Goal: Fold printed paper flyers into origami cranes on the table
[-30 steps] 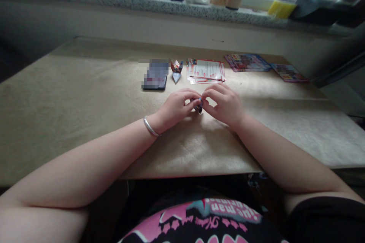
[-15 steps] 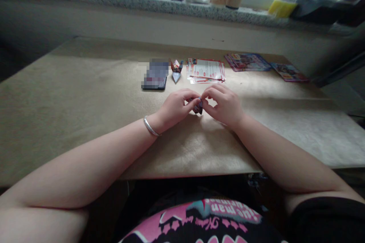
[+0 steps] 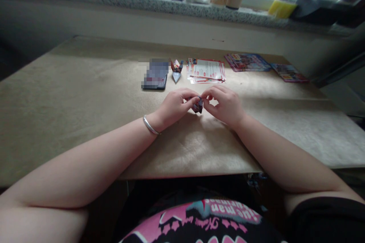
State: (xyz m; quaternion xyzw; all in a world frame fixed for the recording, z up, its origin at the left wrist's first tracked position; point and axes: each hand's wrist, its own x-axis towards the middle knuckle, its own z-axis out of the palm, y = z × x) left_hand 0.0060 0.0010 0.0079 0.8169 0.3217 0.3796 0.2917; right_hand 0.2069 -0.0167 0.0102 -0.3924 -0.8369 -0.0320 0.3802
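Between my hands, just above the table, is a small piece of folded printed paper in dark and purplish colours. My left hand pinches it between thumb and fingers, covering part of it. From the other side, my right hand has thumb and forefinger curled in at the paper's upper right edge. Its fingertips meet the paper there. Beyond my hands stands a folded paper figure with a pale pointed end toward me and upright coloured points behind.
A blurred-out dark phone-like slab lies left of the figure. To its right are a stack of printed sheets, colourful booklets and another booklet. Bottles and a yellow item stand on the stone windowsill.
The folded paper has tilted and shifted up slightly in my fingers. My right thumb and forefinger have moved a little at its edge. Everything else is the same.
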